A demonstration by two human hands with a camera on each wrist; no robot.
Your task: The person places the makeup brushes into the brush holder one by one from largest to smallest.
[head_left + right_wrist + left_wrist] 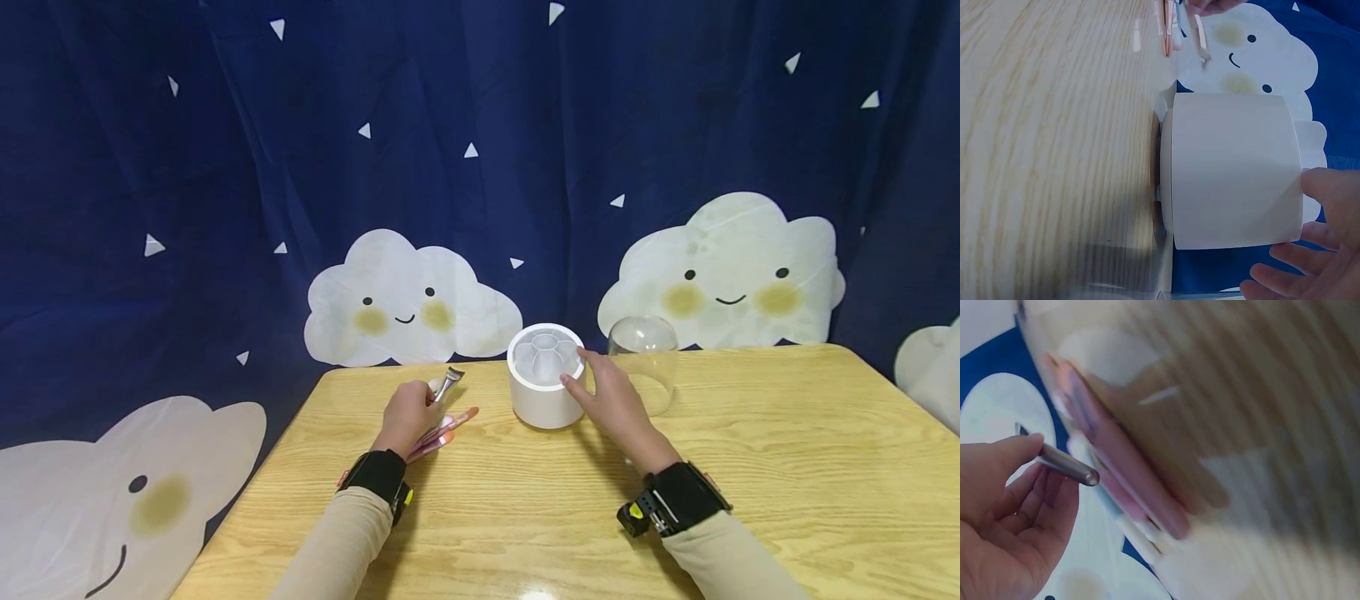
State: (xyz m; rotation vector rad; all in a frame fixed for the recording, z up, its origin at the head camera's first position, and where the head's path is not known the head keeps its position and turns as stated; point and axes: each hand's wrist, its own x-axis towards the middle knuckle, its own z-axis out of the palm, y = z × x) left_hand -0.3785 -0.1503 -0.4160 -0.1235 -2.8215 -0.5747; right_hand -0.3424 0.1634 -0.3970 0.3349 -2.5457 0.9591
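On the wooden table (525, 517), a white round holder (542, 410) is stood upright near the far edge, its top divided into compartments. Its rim is touched by the thumb and a finger of the right hand (611, 400), whose fingers are spread, not closed round it; in the right wrist view the thumb is seen against its upper edge. To the left of the holder, well apart from it, a brush with a silver handle (447, 384) is pinched between thumb and fingers by the left hand (411, 412) and is held at a tilt. Just beside that hand, several pink-handled brushes (1129, 459) are laid together on the wood, some with orange tips. To the right of the holder, partly behind the right hand, a clear cover (654, 362) is placed. Behind the table, a dark blue curtain (420, 75) is decorated with smiling white clouds (408, 304) and small white triangles.
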